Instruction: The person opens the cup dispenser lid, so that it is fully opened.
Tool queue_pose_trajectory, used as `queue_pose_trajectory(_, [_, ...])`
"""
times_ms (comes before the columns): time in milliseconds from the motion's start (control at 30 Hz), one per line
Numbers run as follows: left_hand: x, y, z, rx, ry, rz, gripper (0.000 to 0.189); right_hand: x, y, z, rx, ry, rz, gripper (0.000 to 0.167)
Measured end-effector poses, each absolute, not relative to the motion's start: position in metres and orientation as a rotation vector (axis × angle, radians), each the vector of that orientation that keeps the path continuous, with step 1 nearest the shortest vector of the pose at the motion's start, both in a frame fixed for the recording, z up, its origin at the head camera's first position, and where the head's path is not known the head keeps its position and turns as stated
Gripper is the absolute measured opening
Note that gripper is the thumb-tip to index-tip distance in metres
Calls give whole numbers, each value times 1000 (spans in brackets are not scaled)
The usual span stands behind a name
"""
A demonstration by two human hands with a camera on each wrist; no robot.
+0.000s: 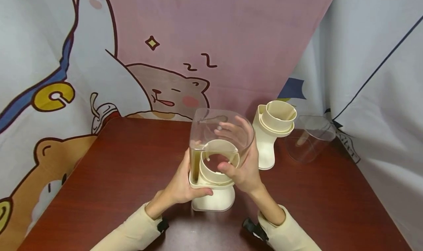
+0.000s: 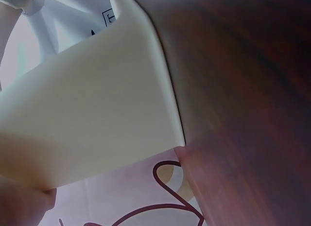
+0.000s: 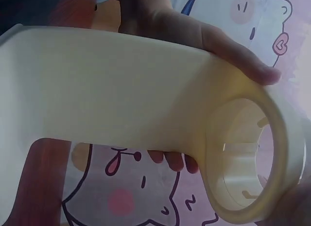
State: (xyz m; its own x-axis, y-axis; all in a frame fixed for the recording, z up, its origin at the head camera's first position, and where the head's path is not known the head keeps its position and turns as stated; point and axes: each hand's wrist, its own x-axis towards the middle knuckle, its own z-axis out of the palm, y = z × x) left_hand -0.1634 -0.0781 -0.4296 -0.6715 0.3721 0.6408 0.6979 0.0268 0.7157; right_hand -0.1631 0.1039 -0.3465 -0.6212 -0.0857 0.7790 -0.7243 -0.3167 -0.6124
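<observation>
We hold the cream stand point(image 1: 214, 199) over the worktop point(image 1: 132, 185); our left grip point(image 1: 180, 185) wraps its body below the rim, and our right grip point(image 1: 246, 170) clasps the clear container point(image 1: 205, 124) around the ring point(image 1: 209, 175). The container could tilt or slip, we judge, if our two sides press unevenly. The right wrist view shows left fingertips point(image 3: 174, 161) curling behind the body; the head view hides them but adds a second stand point(image 1: 267, 153).

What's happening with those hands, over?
Left hand grips cream stand; right hand holds clear container around stand's ring. Second stand beyond right hand, seemingly not in the way.
</observation>
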Motion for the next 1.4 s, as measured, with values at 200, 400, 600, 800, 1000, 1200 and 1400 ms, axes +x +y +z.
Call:
queue_pose_trajectory(200, [-164, -78, -428, -1082, -2028, -1612, 125, -166, 103, -343, 1032, -1482, 1988, 97])
queue_pose_trajectory(400, [-163, -78, -428, -1087, -2053, -1634, 127, -167, 103, -347, 1069, -1418, 1955, 98])
queue_pose_trajectory(600, [-163, -78, -428, -1082, -2070, -1635, 125, -167, 103, -347, 1085, -1394, 1910, 100])
queue_pose_trajectory(800, [-162, -80, -429, -1083, -2079, -1608, 124, -167, 102, -348, 1107, -1399, 1870, 101])
queue_pose_trajectory(1000, [-166, -79, -424, -1088, -2088, -1524, 124, -167, 102, -346, 1062, -1456, 1902, 102])
queue_pose_trajectory(1200, [-168, -79, -423, -1095, -2094, -1493, 125, -168, 104, -343, 1048, -1479, 1934, 99])
queue_pose_trajectory(1400, [-168, -79, -423, -1097, -2095, -1538, 125, -169, 103, -342, 1039, -1485, 1960, 95])
